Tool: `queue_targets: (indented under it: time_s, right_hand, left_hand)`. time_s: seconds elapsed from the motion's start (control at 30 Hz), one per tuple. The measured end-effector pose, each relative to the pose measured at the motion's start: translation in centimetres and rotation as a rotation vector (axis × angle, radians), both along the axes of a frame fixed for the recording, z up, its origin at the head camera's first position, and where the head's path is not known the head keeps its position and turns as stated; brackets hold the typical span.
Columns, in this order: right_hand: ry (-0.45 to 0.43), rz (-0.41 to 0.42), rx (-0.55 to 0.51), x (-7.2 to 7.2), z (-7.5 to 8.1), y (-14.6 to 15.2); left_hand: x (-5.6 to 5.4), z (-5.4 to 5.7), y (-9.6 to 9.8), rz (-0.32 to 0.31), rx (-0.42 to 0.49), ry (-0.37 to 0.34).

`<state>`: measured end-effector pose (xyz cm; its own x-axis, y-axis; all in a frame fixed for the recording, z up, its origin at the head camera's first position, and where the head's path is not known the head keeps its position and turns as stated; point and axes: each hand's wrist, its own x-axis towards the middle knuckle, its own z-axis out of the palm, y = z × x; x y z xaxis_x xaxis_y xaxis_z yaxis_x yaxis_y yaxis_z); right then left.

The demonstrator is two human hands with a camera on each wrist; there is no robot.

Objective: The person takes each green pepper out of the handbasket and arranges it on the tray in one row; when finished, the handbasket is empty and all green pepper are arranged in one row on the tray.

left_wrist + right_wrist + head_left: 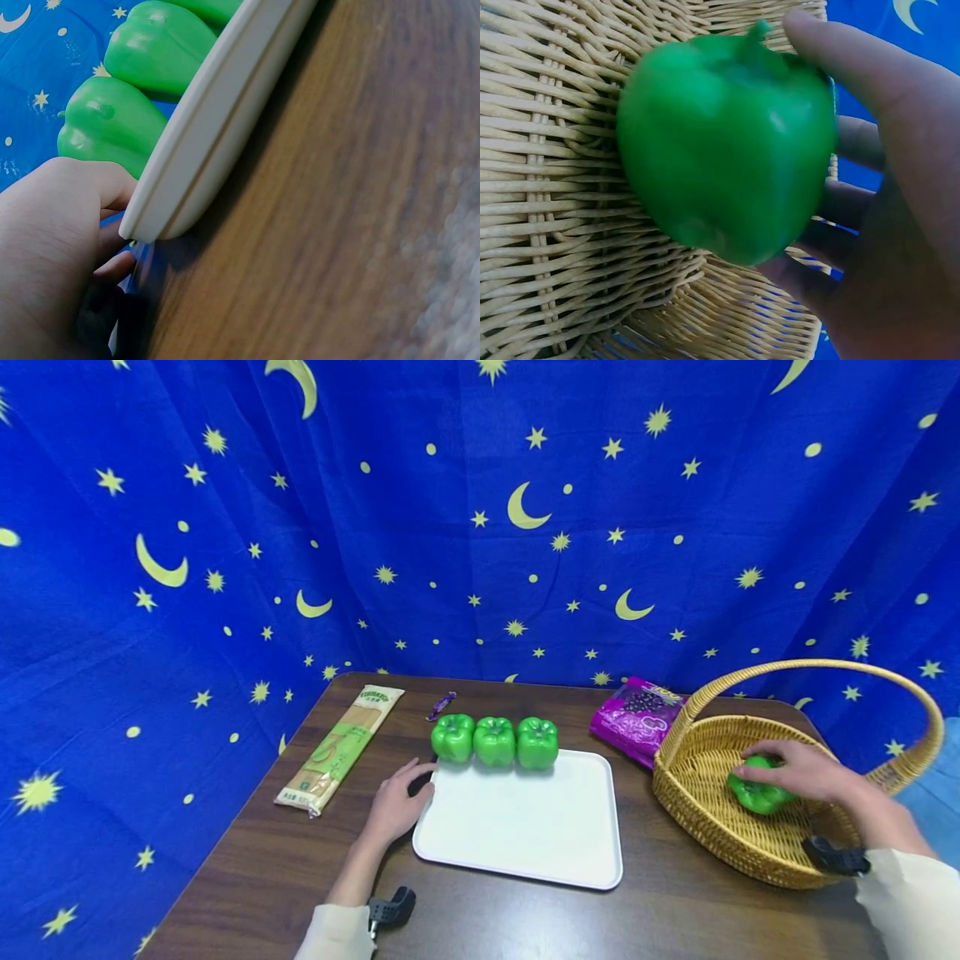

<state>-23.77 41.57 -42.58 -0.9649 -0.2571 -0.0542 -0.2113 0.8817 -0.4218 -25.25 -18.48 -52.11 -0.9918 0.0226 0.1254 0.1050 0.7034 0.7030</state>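
Observation:
My right hand (806,770) reaches into a wicker basket (686,810) and holds a green bell pepper (727,150), stem showing, with thumb and fingers around its side. The pepper is close over the woven inside of the basket. On the left, my left hand (397,806) rests at the left edge of a white tray (517,818), its thumb and forefinger spread apart and their tips at the rim. Three more green bell peppers (494,742) stand side by side in a row along the tray's far edge, toward its left corner.
Left of the tray lies a long pack of noodles (341,747). A small purple wrapped candy (441,706) lies behind the peppers. The purple bag (636,720) is next to the basket, whose tall arched handle (817,665) rises over it. A starry blue curtain (450,527) hangs behind the table.

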Motion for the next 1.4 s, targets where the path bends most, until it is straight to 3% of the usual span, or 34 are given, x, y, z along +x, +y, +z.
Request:
queue_targets:
  time_s: [0.23, 0.57, 0.87, 0.97, 1.17, 1.4]
  right_hand:
    - [-0.017, 0.006, -0.024, 0.2, 0.0, 0.0]
    - [0.054, 0.022, -0.039, 0.3, 1.2, 0.0]
    - [0.115, 0.206, -0.146, 0.4, 0.1, -0.5]
    - [0.088, 0.240, -0.198, 0.4, -0.4, -0.4]
    - [0.116, 0.244, -0.154, 0.0, -0.6, -0.2]
    - [0.033, 0.223, -0.125, 0.1, -0.9, 0.4]
  left_hand:
    - [0.0, 0.0, 0.0, 0.010, -0.002, -0.013]
    - [0.0, 0.4, -0.3, 0.019, -0.013, -0.021]
    - [-0.2, 0.1, -0.4, 0.004, -0.013, -0.007]
    - [-0.2, 0.1, -0.4, -0.005, -0.008, 0.004]
    - [-0.1, 0.5, -0.4, -0.007, -0.004, 0.011]
    - [-0.1, 0.2, -0.1, -0.012, -0.009, 0.011]
